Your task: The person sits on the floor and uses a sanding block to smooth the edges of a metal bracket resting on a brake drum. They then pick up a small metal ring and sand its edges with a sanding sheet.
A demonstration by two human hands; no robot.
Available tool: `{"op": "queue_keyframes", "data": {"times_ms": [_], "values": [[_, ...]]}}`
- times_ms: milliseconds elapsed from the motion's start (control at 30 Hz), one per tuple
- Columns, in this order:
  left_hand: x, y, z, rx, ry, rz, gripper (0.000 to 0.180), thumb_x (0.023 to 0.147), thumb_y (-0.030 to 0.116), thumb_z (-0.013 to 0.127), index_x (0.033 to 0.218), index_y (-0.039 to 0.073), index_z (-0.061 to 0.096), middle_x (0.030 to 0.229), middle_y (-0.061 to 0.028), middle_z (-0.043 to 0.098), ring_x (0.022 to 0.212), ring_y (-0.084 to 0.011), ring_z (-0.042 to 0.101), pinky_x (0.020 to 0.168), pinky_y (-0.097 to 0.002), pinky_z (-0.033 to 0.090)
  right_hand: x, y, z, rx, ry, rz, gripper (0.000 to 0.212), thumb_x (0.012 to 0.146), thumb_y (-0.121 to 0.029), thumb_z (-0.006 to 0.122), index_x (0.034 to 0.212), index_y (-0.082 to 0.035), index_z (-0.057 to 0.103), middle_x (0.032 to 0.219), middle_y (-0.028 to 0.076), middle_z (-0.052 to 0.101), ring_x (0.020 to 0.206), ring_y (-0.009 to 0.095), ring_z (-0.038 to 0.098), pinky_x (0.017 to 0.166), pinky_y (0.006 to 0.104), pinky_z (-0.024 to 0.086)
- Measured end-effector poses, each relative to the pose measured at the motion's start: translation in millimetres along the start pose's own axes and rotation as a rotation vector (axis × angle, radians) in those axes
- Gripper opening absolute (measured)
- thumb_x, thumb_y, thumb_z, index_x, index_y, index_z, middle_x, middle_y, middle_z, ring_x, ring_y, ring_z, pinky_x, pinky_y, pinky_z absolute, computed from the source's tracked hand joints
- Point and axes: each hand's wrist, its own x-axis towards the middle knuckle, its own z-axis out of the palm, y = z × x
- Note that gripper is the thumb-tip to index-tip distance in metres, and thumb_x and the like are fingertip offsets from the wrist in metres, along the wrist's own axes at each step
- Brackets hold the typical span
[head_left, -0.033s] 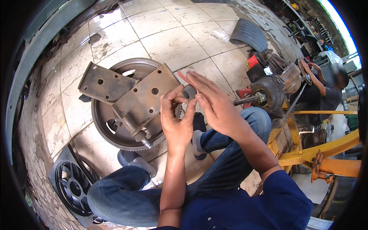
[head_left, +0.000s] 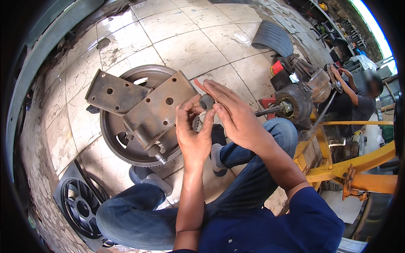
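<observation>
My left hand point(head_left: 194, 137) grips a small dark grey cylindrical bushing point(head_left: 206, 102) with a hole in its end, between the thumb and fingers. From the other side my right hand point(head_left: 238, 116) presses against it, fingers held long and close together, thumb next to the bushing. A thin reddish strip point(head_left: 199, 85), perhaps sandpaper, sticks out beneath the right fingers; the rest of it is hidden. Beyond the left hand, two rusty metal brackets point(head_left: 158, 101) lie across a large round metal wheel point(head_left: 110, 135) on the floor. A short shaft with a shiny tip point(head_left: 160, 157) projects from the nearer bracket.
A black fan in a frame point(head_left: 82, 205) lies at the lower left. To the right are a greasy axle housing point(head_left: 292, 103), a yellow metal frame point(head_left: 333, 173) and a co-worker point(head_left: 356, 99) holding a round part. A ribbed grey sheet point(head_left: 273, 39) rests on the tiles farther off.
</observation>
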Motion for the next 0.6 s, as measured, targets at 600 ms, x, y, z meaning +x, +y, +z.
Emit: {"op": "queue_keyframes", "data": {"times_ms": [600], "values": [[-4, -30, 12, 0.134, 0.055, 0.005, 0.041, 0.096, 0.007, 0.060, 0.132, -0.006, 0.046, 0.110, -0.0119, 0.061, 0.094, -0.0139, 0.060, 0.083, -0.0266, 0.049, -7, 11, 7, -0.152, -0.092, 0.024, 0.047, 0.098, -0.015, 0.048, 0.142, -0.001, 0.043, 0.141, 0.019, 0.049, 0.131, 0.035, 0.046, 0.109, 0.0450, 0.037]]}}
